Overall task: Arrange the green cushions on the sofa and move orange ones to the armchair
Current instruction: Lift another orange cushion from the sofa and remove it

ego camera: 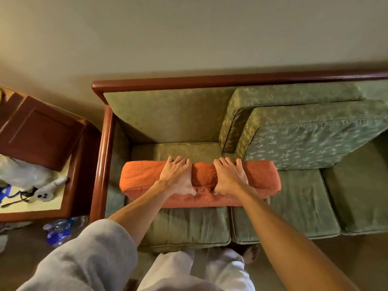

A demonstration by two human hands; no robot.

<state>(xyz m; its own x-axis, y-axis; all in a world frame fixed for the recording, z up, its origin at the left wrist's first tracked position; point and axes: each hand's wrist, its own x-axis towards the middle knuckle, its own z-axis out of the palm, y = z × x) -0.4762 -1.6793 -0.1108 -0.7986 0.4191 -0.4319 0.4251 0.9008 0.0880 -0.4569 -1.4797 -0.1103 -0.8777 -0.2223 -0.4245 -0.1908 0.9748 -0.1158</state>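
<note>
An orange cushion (pixel 260 177) stands on its long edge across the left seat of the green sofa (pixel 184 225). My left hand (pixel 178 177) and my right hand (pixel 230 177) lie side by side over its top edge. The fingers hook over the far side and the thumbs dig into the near face, so both hands grip it. Two green patterned cushions (pixel 310 141) lean against the sofa back on the right, one in front of the other. A flat green back cushion (pixel 168 114) stands at the left behind the orange one.
The sofa has a dark wooden frame (pixel 102 164) and stands against a plain wall. A wooden side table (pixel 42 133) at the left carries a soft toy (pixel 50 189) and a plastic bag. Water bottles (pixel 60 229) lie on the floor beside it. No armchair is in view.
</note>
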